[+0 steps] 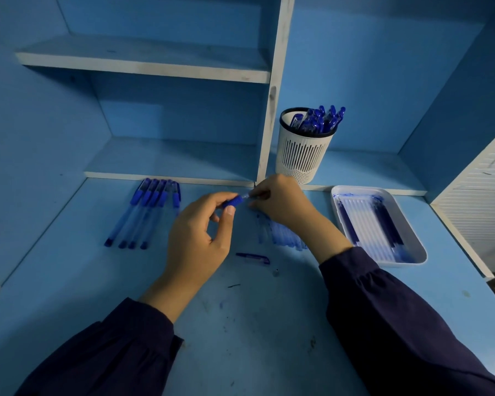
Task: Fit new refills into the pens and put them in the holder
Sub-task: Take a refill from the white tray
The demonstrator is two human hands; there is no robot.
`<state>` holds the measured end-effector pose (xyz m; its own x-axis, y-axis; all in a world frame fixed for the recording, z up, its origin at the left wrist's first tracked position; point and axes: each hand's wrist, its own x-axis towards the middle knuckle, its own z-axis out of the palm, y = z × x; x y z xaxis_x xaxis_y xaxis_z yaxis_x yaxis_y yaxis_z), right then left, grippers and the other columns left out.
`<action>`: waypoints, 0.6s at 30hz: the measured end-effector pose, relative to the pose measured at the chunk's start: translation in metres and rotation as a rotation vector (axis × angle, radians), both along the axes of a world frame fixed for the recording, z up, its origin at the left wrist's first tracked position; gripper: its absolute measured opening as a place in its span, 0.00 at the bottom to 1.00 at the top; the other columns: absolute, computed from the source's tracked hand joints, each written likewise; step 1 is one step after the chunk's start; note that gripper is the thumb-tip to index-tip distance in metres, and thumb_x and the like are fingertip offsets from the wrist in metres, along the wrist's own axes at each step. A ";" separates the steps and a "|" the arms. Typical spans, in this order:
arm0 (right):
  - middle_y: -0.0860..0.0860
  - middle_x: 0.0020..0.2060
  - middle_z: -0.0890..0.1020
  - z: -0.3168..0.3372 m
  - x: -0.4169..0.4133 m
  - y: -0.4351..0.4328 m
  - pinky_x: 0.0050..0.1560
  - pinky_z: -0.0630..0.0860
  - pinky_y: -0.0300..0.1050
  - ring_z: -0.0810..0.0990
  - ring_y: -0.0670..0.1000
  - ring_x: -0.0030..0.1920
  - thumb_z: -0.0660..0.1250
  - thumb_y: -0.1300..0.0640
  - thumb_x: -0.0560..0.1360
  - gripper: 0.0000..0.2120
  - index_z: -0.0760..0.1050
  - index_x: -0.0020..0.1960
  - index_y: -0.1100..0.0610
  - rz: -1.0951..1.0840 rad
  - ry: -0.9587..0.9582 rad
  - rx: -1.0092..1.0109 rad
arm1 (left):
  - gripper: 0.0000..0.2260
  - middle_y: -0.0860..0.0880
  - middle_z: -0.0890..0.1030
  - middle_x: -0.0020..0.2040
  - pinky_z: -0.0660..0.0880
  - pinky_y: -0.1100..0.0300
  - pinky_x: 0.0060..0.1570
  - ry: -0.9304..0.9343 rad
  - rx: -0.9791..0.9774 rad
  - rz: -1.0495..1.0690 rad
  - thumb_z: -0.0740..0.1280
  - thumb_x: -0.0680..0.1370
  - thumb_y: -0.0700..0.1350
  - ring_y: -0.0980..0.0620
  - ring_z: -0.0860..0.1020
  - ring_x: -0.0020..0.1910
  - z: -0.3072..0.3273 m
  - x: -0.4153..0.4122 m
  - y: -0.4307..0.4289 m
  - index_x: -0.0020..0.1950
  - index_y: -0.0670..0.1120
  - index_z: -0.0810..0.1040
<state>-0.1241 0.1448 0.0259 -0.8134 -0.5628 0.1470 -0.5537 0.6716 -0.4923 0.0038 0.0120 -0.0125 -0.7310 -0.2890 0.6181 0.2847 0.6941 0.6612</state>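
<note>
Pen [234, 201] being held over desk [240, 324] btwn both hands: blue grip being pinched by left hand [197, 232] thumb & fingers, tip end being gripped by curled right hand [280, 201]. White holder [303, 158] w/ pens [322, 118] behind; refill tray [403, 262] at right.

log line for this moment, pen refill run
stage: refitting | left hand: grips pen | right hand: pinches pen's tip end | holder: pens inside | tray: refills | desk: pen row, loose cap
</note>
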 end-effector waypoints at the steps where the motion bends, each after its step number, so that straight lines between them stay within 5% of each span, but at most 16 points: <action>1: 0.56 0.51 0.83 0.000 0.000 0.000 0.43 0.62 0.28 0.77 0.49 0.48 0.72 0.61 0.73 0.11 0.82 0.55 0.61 0.010 0.013 0.012 | 0.11 0.56 0.82 0.50 0.77 0.55 0.46 -0.008 0.003 -0.001 0.64 0.81 0.47 0.52 0.79 0.45 0.000 0.000 0.000 0.59 0.46 0.80; 8: 0.56 0.47 0.80 -0.002 -0.002 -0.002 0.31 0.61 0.26 0.71 0.47 0.41 0.71 0.58 0.73 0.09 0.83 0.51 0.61 0.066 0.077 0.108 | 0.12 0.56 0.83 0.50 0.77 0.54 0.46 -0.032 -0.014 -0.002 0.63 0.81 0.48 0.52 0.79 0.46 0.000 0.001 0.000 0.60 0.47 0.80; 13: 0.60 0.44 0.82 -0.004 0.002 0.001 0.39 0.67 0.38 0.76 0.54 0.44 0.70 0.61 0.74 0.08 0.82 0.48 0.66 0.067 0.119 0.132 | 0.10 0.56 0.82 0.49 0.76 0.56 0.44 -0.028 -0.029 -0.011 0.63 0.81 0.47 0.52 0.79 0.45 0.001 0.002 0.002 0.59 0.47 0.80; 18: 0.54 0.46 0.83 0.007 0.014 0.014 0.39 0.65 0.27 0.73 0.45 0.42 0.68 0.64 0.75 0.08 0.83 0.52 0.62 0.040 0.050 -0.075 | 0.10 0.56 0.82 0.49 0.75 0.59 0.43 -0.023 -0.042 -0.022 0.64 0.81 0.46 0.53 0.78 0.44 0.002 0.001 0.002 0.59 0.47 0.80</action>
